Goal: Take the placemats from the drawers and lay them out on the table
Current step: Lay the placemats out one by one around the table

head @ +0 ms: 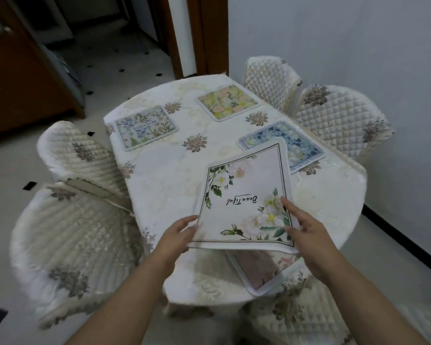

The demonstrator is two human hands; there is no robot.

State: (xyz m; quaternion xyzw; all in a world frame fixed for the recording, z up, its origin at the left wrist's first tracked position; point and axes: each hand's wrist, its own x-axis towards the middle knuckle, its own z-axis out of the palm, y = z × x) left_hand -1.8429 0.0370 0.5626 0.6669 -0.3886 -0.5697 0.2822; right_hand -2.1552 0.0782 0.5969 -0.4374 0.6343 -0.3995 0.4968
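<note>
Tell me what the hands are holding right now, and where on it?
Both hands hold the white floral placemat by its near end: left hand at the near-left corner, right hand on the right edge.

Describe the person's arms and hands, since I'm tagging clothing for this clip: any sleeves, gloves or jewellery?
Both forearms are bare as far as the frame shows, with no sleeves in view. The left hand and right hand wear no gloves, and no rings or watch are visible.

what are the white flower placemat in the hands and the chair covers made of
White flower placemat: looks like soft printed fabric with a stitched white border; it sags between the left hand and right hand, so it is not rigid.
Chair covers: seemingly padded quilted cloth with a slight satin sheen, shown by the stitched diamond pattern.
</note>
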